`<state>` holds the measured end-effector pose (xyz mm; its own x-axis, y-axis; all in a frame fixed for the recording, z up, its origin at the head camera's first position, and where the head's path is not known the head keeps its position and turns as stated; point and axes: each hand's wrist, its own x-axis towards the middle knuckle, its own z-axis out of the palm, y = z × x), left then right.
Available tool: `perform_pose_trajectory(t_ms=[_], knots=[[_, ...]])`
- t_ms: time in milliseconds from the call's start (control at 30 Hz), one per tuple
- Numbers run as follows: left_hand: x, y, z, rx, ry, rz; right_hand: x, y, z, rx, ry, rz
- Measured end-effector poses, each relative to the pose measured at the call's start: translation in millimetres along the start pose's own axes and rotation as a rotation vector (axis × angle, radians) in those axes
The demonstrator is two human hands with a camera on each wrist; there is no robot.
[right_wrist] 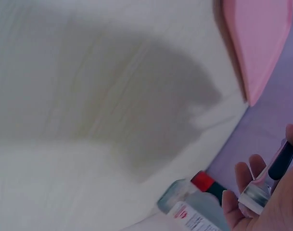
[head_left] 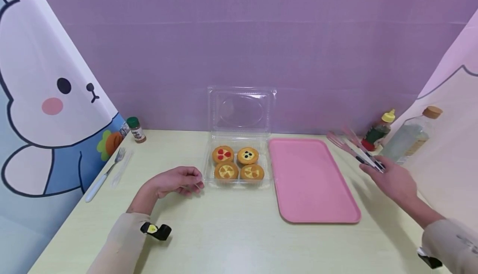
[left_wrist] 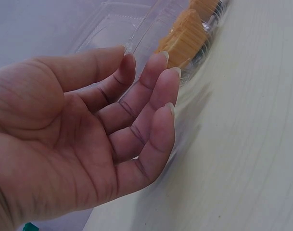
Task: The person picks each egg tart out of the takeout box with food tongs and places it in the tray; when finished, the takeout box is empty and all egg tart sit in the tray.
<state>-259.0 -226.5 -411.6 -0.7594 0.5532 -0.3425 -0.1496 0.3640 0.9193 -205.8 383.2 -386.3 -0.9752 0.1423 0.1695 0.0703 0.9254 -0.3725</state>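
Note:
A clear plastic food container (head_left: 240,112) stands with its lid up, holding several egg tarts (head_left: 225,170) with different toppings. At its left side is my left hand (head_left: 168,183); the thumb and forefinger pinch the container's rim, the other fingers loosely bent, as the left wrist view shows (left_wrist: 79,134). My right hand (head_left: 397,183) grips metal tongs (head_left: 367,158) with pink tips and black grips. The tongs are in the air right of the pink tray (head_left: 313,178), their arms apart with nothing between the tips. In the right wrist view the tongs (right_wrist: 283,161) are partly cut off.
Behind the right hand stand a sauce bottle (head_left: 377,131) with a yellow cap and a clear bottle (head_left: 410,135) with a cork-coloured cap. At the left are a spice jar (head_left: 136,131), a fork (head_left: 104,176) and a clear plastic knife (head_left: 122,169). A purple cloth (head_left: 242,50) hangs behind the table.

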Motion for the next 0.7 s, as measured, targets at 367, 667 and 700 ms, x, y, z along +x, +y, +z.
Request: perform_pose_trajectory(t_ms=[367, 667, 700], knots=[[0.3, -0.9, -0.7, 0.003, 0.001, 0.006, 1.4, -48.9, 4.8, 0.042, -0.032, -0.023], [1.5, -2.0, -1.0, 0.005, 0.001, 0.008, -0.8, -94.6, 14.3, 0.087, -0.024, -0.162], [1.6, -2.1, -1.0, 0.006, 0.000, 0.009, -0.9, -99.0, 15.4, 0.089, -0.031, -0.169]])
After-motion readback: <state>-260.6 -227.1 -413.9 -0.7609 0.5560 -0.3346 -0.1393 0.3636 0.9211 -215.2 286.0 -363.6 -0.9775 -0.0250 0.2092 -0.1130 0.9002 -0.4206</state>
